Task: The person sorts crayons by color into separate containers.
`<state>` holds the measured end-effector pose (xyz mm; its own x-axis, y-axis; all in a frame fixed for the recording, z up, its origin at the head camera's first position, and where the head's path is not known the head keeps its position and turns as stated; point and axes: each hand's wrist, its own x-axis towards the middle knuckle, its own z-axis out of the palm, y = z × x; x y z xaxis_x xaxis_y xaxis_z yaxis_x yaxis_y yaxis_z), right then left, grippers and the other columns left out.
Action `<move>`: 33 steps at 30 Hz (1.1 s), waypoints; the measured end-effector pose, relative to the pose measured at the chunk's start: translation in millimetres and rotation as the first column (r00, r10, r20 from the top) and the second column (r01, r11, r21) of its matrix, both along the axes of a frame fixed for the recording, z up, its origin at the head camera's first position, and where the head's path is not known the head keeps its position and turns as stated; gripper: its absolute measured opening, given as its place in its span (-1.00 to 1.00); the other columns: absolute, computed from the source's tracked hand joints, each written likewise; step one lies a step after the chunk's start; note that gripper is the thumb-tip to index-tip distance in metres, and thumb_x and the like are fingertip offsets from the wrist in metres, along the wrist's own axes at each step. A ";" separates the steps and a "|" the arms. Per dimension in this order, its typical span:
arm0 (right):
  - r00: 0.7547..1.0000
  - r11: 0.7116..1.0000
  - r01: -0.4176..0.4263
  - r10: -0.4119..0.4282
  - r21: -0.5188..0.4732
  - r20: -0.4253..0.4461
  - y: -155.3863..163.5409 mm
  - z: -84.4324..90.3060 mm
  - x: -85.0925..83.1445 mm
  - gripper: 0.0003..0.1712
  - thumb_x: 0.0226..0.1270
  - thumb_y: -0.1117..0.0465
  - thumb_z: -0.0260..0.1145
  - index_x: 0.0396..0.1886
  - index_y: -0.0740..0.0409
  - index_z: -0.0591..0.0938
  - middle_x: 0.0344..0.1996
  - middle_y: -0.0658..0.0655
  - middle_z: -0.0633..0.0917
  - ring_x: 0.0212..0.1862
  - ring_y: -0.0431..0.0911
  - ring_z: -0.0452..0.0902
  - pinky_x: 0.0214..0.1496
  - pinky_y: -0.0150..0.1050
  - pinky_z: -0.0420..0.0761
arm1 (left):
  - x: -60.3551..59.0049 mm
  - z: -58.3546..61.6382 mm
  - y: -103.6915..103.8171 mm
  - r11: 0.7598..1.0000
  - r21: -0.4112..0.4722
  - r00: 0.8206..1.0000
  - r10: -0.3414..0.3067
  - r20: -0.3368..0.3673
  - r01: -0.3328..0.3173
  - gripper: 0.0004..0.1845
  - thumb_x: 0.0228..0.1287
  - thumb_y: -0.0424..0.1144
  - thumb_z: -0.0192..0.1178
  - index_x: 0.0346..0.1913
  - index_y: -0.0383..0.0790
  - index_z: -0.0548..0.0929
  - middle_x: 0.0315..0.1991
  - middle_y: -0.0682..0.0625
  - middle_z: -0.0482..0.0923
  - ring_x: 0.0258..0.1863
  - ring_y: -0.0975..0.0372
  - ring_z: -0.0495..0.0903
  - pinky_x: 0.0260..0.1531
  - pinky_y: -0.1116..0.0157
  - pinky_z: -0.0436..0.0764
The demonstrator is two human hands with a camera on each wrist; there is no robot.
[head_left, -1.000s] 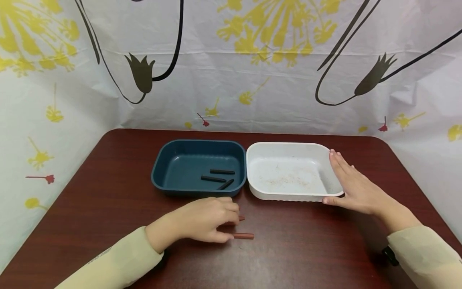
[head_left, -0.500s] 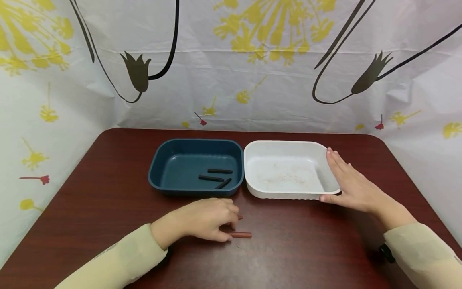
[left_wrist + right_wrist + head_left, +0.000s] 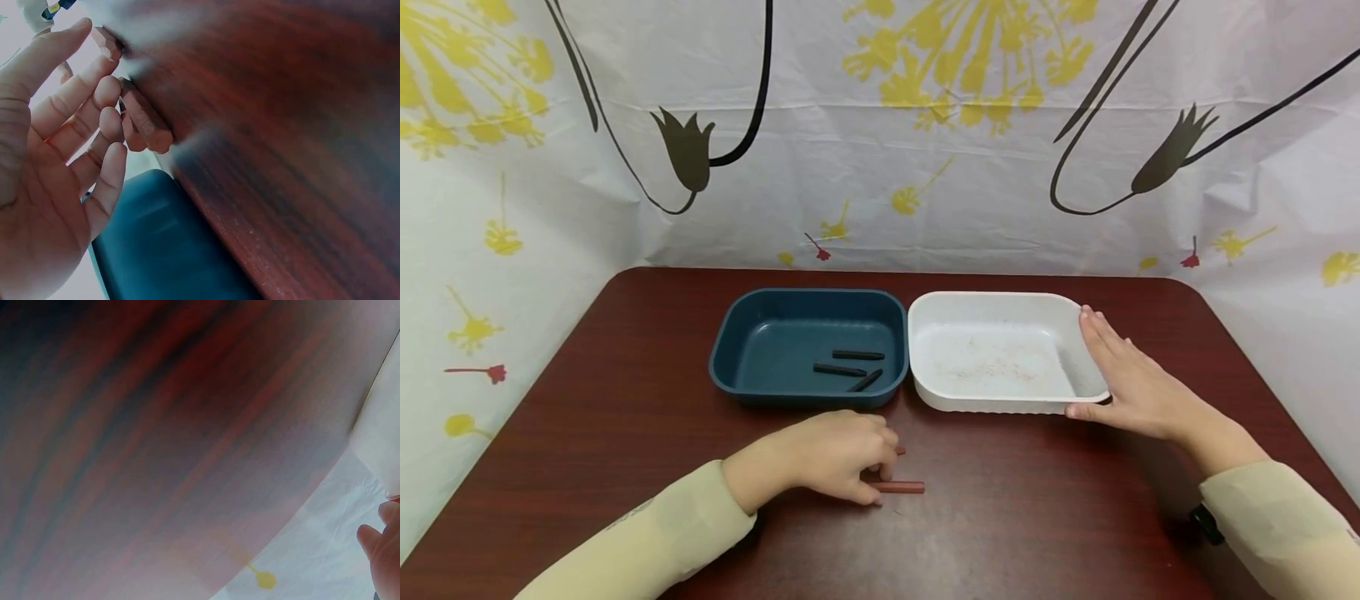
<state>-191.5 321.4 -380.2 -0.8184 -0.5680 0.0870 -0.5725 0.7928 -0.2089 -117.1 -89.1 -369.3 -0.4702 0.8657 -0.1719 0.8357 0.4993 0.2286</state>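
Your left hand [image 3: 827,454] lies palm down on the dark red table [image 3: 625,417], just near of the blue tray [image 3: 737,333]. Its fingers are curled over two reddish-brown sticks. The nearer stick [image 3: 901,487] pokes out to the right of your fingertips and lies flat on the wood. Only the tip of the farther stick [image 3: 900,451] shows past your knuckles. In the left wrist view your fingertips [image 3: 107,92] touch both sticks, with the thumb apart from them. From that blurred angle it looks like touching and not a closed pinch, though you cannot be sure.

Your right hand [image 3: 1138,387] lies flat and straight along the right wall of the white tray [image 3: 1000,304], thumb at the tray's near right corner, holding nothing. The right wrist view is blurred and shows only the fingertips, the table's wood and a strip of the cloth.

The two trays sit side by side in the middle of the table, touching or nearly so. Three dark sticks [image 3: 850,369] lie in the blue tray's right half. The white tray's floor carries faint brownish specks. A white cloth with yellow flowers [image 3: 925,100] hangs behind and around the table.
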 end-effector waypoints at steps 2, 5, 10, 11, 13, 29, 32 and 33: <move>1.000 1.000 0.004 -0.004 0.006 0.004 0.0 1.6 0.2 0.42 0.11 -0.25 0.45 0.60 0.24 -0.27 0.62 0.24 -0.20 0.64 0.08 -0.35 0.37 0.44 0.16 | -0.4 0.8 1.3 1.000 -0.010 1.000 0.009 0.002 -0.009 -0.83 0.16 0.06 0.40 -0.43 0.12 0.67 -0.38 0.28 0.49 -0.35 0.42 0.40 -0.43 0.49 0.39; 1.000 1.000 0.008 -0.008 0.013 0.008 0.8 4.3 0.3 0.42 0.11 -0.25 0.44 0.60 0.24 -0.28 0.62 0.20 -0.24 0.64 0.06 -0.36 0.38 0.43 0.15 | -1.4 3.2 5.2 0.999 -0.027 1.000 0.022 0.012 -0.022 -0.79 0.15 0.06 0.41 -0.47 0.11 0.65 -0.40 0.27 0.46 -0.38 0.41 0.39 -0.45 0.49 0.37; 1.000 1.000 0.007 -0.007 0.011 -0.001 2.7 7.5 -0.1 0.42 0.11 -0.24 0.45 0.60 0.25 -0.28 0.62 0.20 -0.24 0.64 0.04 -0.37 0.38 0.43 0.13 | -3.5 6.6 13.0 0.998 -0.050 1.000 0.031 0.004 -0.031 -0.71 0.12 0.04 0.44 -0.59 0.10 0.58 -0.46 0.26 0.45 -0.42 0.41 0.41 -0.48 0.47 0.39; 1.000 1.000 0.006 -0.006 0.007 -0.001 2.9 7.6 -0.1 0.42 0.11 -0.24 0.46 0.60 0.25 -0.27 0.62 0.22 -0.23 0.64 0.04 -0.37 0.38 0.44 0.13 | -3.4 6.7 14.0 0.998 -0.052 0.999 0.031 0.004 -0.031 -0.70 0.12 0.04 0.45 -0.61 0.10 0.56 -0.47 0.26 0.44 -0.43 0.41 0.41 -0.48 0.47 0.39; 1.000 1.000 0.002 -0.002 0.003 0.001 3.2 6.7 0.4 0.43 0.10 -0.23 0.46 0.60 0.25 -0.27 0.62 0.23 -0.21 0.64 0.05 -0.36 0.37 0.44 0.14 | -2.5 6.1 15.3 0.998 -0.058 0.999 0.035 0.009 -0.035 -0.68 0.12 0.02 0.45 -0.62 0.11 0.54 -0.47 0.27 0.43 -0.43 0.42 0.41 -0.48 0.49 0.39; 1.000 1.000 0.017 -0.017 -0.009 0.011 1.7 0.5 2.8 0.41 0.11 -0.23 0.46 0.60 0.24 -0.24 0.62 0.17 -0.24 0.64 0.07 -0.32 0.34 0.46 0.18 | 2.0 4.0 14.4 0.997 -0.056 0.999 0.051 0.002 -0.051 -0.73 0.10 -0.05 0.44 -0.59 0.11 0.55 -0.48 0.28 0.43 -0.42 0.42 0.41 -0.46 0.50 0.39; 1.000 1.000 0.010 -0.010 -0.015 0.003 1.0 0.6 3.1 0.41 0.11 -0.23 0.46 0.60 0.24 -0.24 0.62 0.17 -0.24 0.64 0.06 -0.32 0.34 0.46 0.17 | 2.2 5.9 12.4 0.997 -0.052 0.999 0.053 0.006 -0.053 -0.72 0.11 -0.04 0.44 -0.60 0.11 0.54 -0.47 0.28 0.43 -0.42 0.43 0.41 -0.46 0.51 0.38; 1.000 1.000 0.007 -0.007 -0.019 0.000 0.5 0.7 3.2 0.41 0.11 -0.22 0.46 0.60 0.24 -0.24 0.62 0.17 -0.24 0.64 0.05 -0.32 0.34 0.46 0.17 | 2.3 6.5 11.3 0.997 -0.049 0.999 0.052 0.007 -0.052 -0.72 0.11 -0.03 0.44 -0.59 0.11 0.54 -0.46 0.28 0.43 -0.42 0.43 0.41 -0.46 0.51 0.38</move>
<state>-188.3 321.9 -379.5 -0.8221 -0.5608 0.0978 -0.5673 0.7925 -0.2238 -114.8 -77.8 -362.8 -0.5127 0.8306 -0.2175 0.8065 0.5528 0.2099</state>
